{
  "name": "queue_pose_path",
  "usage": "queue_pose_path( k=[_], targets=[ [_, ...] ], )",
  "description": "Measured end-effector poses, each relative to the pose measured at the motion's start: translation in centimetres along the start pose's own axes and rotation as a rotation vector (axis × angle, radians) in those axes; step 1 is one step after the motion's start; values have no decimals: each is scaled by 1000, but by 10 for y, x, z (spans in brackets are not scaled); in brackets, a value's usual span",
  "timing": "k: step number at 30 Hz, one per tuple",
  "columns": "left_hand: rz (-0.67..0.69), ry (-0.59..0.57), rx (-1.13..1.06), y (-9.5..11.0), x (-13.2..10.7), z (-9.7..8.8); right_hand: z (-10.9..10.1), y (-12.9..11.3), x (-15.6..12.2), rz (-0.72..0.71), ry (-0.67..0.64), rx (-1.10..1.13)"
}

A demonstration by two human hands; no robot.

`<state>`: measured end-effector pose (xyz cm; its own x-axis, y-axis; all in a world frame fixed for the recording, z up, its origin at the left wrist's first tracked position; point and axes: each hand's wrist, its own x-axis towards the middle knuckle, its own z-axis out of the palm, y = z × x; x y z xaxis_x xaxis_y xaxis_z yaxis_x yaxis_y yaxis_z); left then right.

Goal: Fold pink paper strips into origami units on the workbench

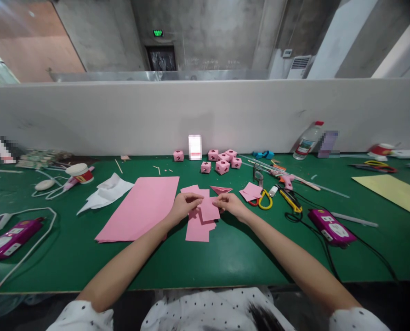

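While both hands meet above the green table (253, 266), a small pink square (210, 211) of paper is held between them, just over some loose strips (197, 233). It is thin, flat and matte, with straight edges and crisp corners, plain pink all over. The left hand (186, 205) has its thumb and fingers pinched narrowly on the square's upper left corner; the right hand (231, 205) grips its upper right side just as closely, between thumb and fingertips.

The strips underneath share the same pink and overlap at odd angles. Left of them lies a big pink sheet (143, 207), smooth and slanting in outline, its near edge partly behind the left forearm. Beyond the right hand's fingers sits a folded piece (221, 189), pointed and creased, and further right a few cut squares (251, 191) overlap near the scissors (265, 200), whose looped handles are glossy yellow and red.

Towards the pale partition (136, 119) stand pink paper cubes (222, 166), boxy, with dark openings in their faces. A crumpled white tissue (106, 189), soft and peaked, lies beyond the sheet's left edge. The table's surface is smooth, with a faint sheen.
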<state>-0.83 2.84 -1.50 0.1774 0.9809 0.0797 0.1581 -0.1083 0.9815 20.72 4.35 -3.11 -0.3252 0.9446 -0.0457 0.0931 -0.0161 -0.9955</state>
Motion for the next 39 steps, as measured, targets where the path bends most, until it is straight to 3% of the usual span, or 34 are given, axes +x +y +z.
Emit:
queue_pose_path(
  k=[21,28,39],
  targets=[
    [17,20,11,-4,3,-2,-1,2,3,-5,-25,-65],
    [132,-23,155,-3,1,0,-2,-1,0,-9,-46,-95],
    [113,87,1,0,1,2,2,-2,-1,-34,-41,-119]
  ],
)
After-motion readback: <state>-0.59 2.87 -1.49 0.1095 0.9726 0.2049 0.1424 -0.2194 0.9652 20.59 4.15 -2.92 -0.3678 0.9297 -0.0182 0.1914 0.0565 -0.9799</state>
